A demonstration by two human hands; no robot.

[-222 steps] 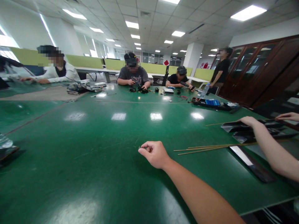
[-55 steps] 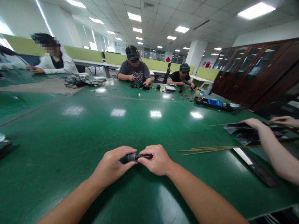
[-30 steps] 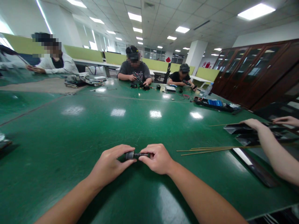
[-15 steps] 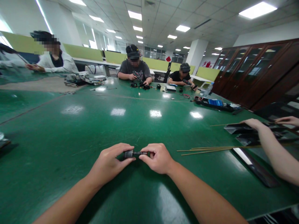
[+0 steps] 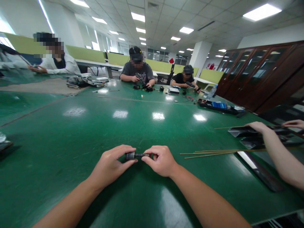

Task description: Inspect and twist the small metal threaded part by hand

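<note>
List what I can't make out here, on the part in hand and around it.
All in the head view:
- Thin end of the dark part: covered by the fingers of the right hand.
- End face of its thick end: turned into the left hand.
- Right ends of the thin sticks: lost past the co-worker's forearm.
- Item at far left: cut off by the picture's edge.
- Black pieces across the table: too small to identify.

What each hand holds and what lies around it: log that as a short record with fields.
Left grip: around the thick end of a dark cylindrical part
Right grip: pinching the part's thin end
Surface: glossy green tabletop
Right side: thin brown rods; co-worker's hand on dark pieces
Far side: two people in dark tops
</note>
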